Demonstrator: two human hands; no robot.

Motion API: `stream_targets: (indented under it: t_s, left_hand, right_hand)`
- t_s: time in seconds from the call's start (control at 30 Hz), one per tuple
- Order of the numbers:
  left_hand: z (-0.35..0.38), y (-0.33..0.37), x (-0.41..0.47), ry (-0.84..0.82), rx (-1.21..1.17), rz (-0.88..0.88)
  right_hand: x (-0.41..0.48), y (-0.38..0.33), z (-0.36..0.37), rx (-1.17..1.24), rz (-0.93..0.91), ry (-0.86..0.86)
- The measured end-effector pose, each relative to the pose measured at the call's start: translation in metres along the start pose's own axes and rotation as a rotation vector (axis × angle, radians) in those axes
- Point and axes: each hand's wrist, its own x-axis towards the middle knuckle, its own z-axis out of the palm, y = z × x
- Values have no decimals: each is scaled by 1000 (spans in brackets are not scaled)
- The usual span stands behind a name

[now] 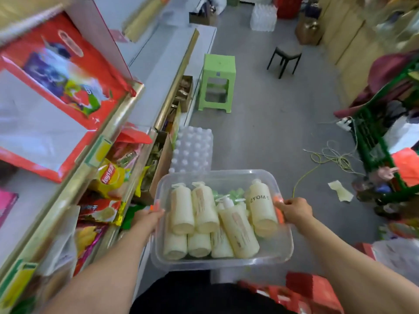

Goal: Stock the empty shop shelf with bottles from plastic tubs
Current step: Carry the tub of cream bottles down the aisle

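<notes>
The left hand (148, 217) and right hand (294, 210) grip the clear plastic tub (222, 265) by its rims, fingers apparently curled under. Tilting could roll the loose cream cylindrical bottles (235, 232), breaking the grip.

There is one clear plastic tub (217, 175), with two hands on it: one left hand (148, 215) and one right hand (294, 209). Seven cream bottles (263, 207) can be counted inside, four on top and three beneath. The green items (235, 192) behind them are too hidden to count. There are two stools, one green stool (218, 64) and one black stool (285, 57). Two shrink-wrapped packs show, one near water pack (192, 150) and one far water pack (264, 17).
</notes>
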Motion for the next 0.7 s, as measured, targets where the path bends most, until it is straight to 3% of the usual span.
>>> stream_targets:
  t_s: [0.4, 0.7]
  left_hand:
    - [51, 126, 126, 96, -285, -194]
    - [94, 162, 162, 379, -382, -421]
  right_hand:
    - [188, -217, -25, -120, -175, -102]
    - [339, -382, 22, -384, -455, -340]
